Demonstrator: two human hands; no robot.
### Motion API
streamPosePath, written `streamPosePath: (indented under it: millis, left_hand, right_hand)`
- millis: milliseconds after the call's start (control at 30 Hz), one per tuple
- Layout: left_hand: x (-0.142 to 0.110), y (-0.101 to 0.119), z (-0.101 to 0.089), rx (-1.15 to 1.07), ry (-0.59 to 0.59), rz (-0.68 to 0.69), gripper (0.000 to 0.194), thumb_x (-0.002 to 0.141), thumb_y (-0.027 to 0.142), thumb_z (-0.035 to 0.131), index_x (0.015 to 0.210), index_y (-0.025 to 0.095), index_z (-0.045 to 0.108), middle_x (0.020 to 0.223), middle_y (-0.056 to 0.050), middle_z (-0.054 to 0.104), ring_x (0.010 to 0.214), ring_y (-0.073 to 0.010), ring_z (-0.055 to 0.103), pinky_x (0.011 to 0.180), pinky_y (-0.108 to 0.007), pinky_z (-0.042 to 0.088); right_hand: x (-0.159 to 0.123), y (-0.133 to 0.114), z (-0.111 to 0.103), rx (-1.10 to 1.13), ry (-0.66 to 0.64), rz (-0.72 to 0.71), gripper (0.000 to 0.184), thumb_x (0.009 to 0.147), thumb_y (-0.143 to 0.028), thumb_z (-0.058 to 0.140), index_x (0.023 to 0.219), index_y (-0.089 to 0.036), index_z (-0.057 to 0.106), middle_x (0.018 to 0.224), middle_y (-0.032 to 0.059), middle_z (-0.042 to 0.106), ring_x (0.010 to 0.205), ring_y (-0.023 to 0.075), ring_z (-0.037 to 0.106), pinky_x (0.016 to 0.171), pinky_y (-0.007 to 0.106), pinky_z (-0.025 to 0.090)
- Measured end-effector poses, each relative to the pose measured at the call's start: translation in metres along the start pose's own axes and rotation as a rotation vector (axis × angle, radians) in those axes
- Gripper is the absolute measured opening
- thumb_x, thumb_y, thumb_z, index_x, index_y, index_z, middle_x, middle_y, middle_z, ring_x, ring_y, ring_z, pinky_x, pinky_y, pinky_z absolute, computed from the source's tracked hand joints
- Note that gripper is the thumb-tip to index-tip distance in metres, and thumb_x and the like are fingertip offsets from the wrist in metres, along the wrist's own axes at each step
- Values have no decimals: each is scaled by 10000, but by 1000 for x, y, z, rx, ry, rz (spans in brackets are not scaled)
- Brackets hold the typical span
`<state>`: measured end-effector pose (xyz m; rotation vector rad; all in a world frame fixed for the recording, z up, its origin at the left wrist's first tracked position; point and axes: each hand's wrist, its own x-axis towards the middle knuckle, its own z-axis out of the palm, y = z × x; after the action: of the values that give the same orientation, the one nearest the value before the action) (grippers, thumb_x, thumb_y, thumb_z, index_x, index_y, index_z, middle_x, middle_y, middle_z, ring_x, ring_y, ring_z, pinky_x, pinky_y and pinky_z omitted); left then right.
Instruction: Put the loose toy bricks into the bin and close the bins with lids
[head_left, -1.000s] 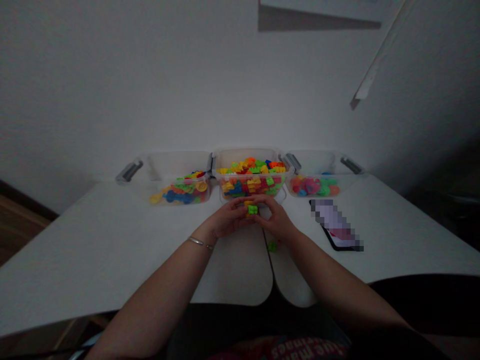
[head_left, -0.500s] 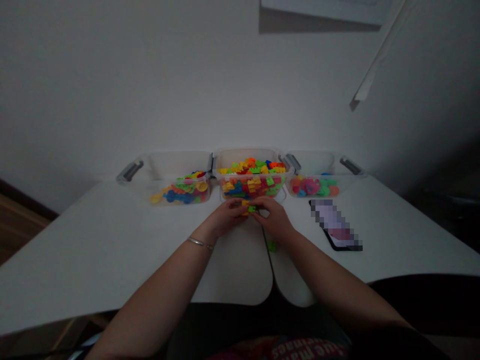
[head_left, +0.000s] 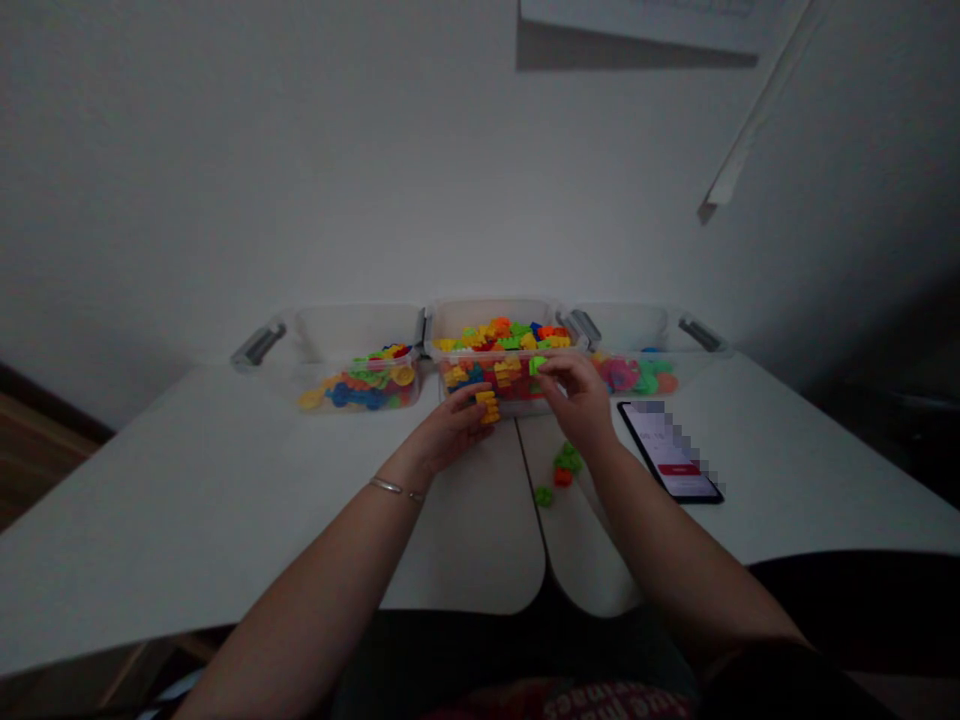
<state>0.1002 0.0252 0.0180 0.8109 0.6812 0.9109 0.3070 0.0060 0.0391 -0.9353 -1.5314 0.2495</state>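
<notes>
My left hand [head_left: 450, 430] is closed around a yellow toy building block [head_left: 487, 406], gripping it between thumb and fingers just above the table. Up and to the right, my right hand [head_left: 581, 395] pinches a bright green toy block [head_left: 537, 366] at its fingertips, in front of the middle bin. Below the right wrist lie some loose green blocks [head_left: 570, 457] and an orange block [head_left: 562, 478]. Another green block [head_left: 544, 496] sits nearer to me, beside the table seam.
A clear middle bin [head_left: 502, 352] holds many coloured blocks. The left bin [head_left: 360, 385] and right bin [head_left: 637, 372] contain other plastic pieces. A phone [head_left: 671, 455] lies right of my right forearm. A dark seam [head_left: 529, 462] divides the white tabletops [head_left: 480, 540].
My hands have come apart. The right one has moved up and right with the green block, while the left keeps the yellow one. More loose blocks show below the right wrist.
</notes>
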Motion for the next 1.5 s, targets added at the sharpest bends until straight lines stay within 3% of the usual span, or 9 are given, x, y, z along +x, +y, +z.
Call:
streamPosePath:
  millis: [100,233,667,800,900,1000,1100,1300,1500]
  left_hand:
    - [-1,2,-1,-2,25,-10,442,694,167,853,1083,231,653,929,-2,696,780,-116,673,757,-264,525]
    - [-4,4,-1,-23,51,-9,365,696,162,852,985,210,633,867,11,690,759,-109,678,740,-243,524]
    - [-1,2,1,-34,47,11,353,624,164,910,829,167,622,807,-5,702,744,-125,678,712,-233,536]
    - [1,0,0,-40,63,12,349,628,124,901,848,168,634,852,-17,718,759,-129,683,717,-241,534]
    - [1,0,0,-48,85,8,337,645,98,887,859,169,637,883,-32,728,776,-137,689,745,-258,541]
    - [1,-1,-1,-55,76,11,339,639,102,892,869,166,651,867,-29,728,761,-133,686,743,-253,541]
    - [2,-1,-2,-49,34,21,354,629,140,910,889,157,670,860,-26,725,763,-126,684,743,-241,539]
    - [4,0,1,-57,2,34,379,570,156,940,812,144,648,806,-16,713,739,-122,682,741,-234,543]
    - [6,-2,2,-57,44,22,432,537,110,940,832,154,627,780,-15,721,693,-133,689,702,-246,544]
  right_hand:
    - [27,-4,-9,-179,112,-70,86,870,-244,588,893,-248,670,1065,97,693,1089,250,633,943,442,544]
    - [48,0,-9,-376,52,-78,220,859,-196,544,965,-226,734,1102,107,699,1109,262,623,1013,465,502]
    - [38,-12,4,-823,-206,-81,349,981,-289,442,984,-150,763,1058,139,728,1046,296,631,984,462,457]
    - [37,-9,1,-751,-188,-120,283,952,-297,507,992,-168,756,1091,126,733,1073,288,637,1000,454,460]
    - [35,-13,-2,-618,-93,-157,220,913,-277,560,1000,-185,740,1139,114,723,1106,277,636,1014,447,467]
    - [28,-23,-5,-482,-11,-231,174,918,-257,559,964,-205,719,1057,90,737,1066,249,648,998,425,478]
    - [15,-32,-3,-383,-62,-256,127,930,-267,577,955,-223,694,1006,68,743,1014,234,658,951,404,496]
    - [-17,-31,11,-375,-275,-104,108,895,-269,651,984,-209,663,1025,74,732,991,243,653,908,402,498]
    - [-28,-24,20,-372,-297,106,164,863,-298,693,994,-208,652,1003,72,718,962,239,657,858,388,515]
